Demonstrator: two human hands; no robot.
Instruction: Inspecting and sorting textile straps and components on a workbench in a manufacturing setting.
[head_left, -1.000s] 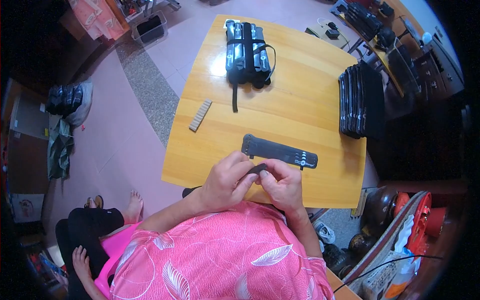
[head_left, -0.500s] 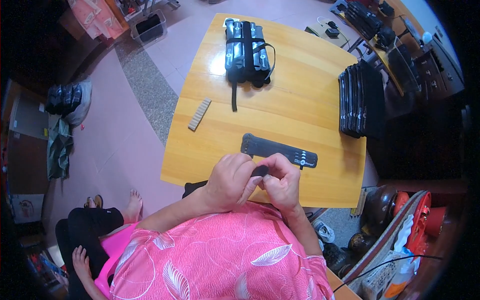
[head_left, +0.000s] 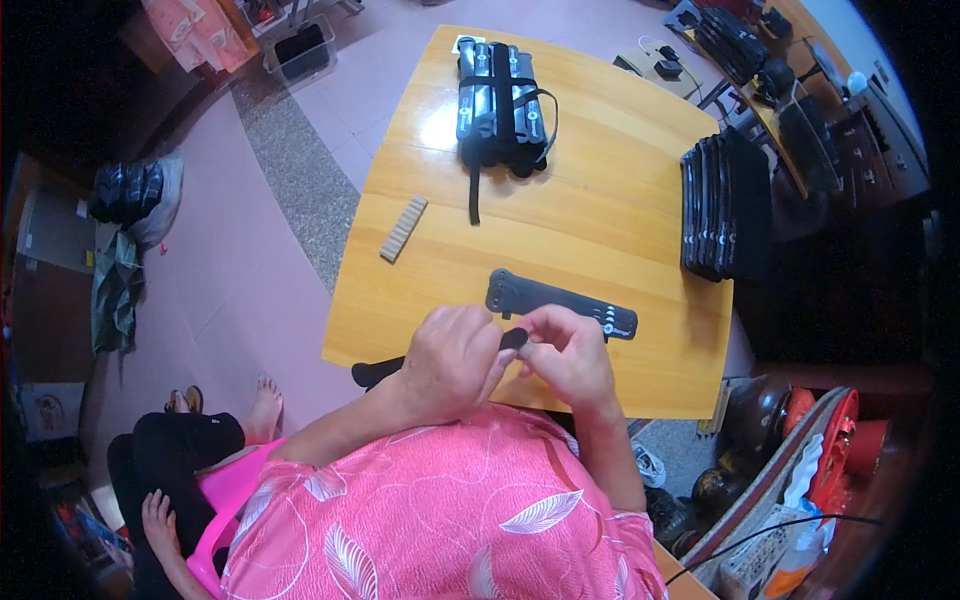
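One yellow wooden tabletop [head_left: 620,215]: is filling the middle of the view, its near edge running behind the hands and forearms.
Person in dark trousers [head_left: 190,447]: is showing legs, a bare foot and a hand at the lower left, beside the tabletop.
Row of black panels [head_left: 705,210]: is standing upright along the right edge.
Strapped bundle [head_left: 482,95]: is lying toward the far left edge, black straps crossing it and one loose end trailing nearer.
Flat dark panel [head_left: 560,300]: is lying just beyond the hands.
Left hand [head_left: 450,360]: is curling its fingers around the black strip, hiding part of it.
Right hand [head_left: 572,362]: is pinching the strip's tip between thumb and forefinger.
Black strip [head_left: 514,339]: is poking out between the hands over the near edge; whether it is joining the black piece [head_left: 375,373] behind the left forearm, I cannot tell.
Tan ribbed piece [head_left: 403,229]: is lying left of the flat panel, well apart from the hands.
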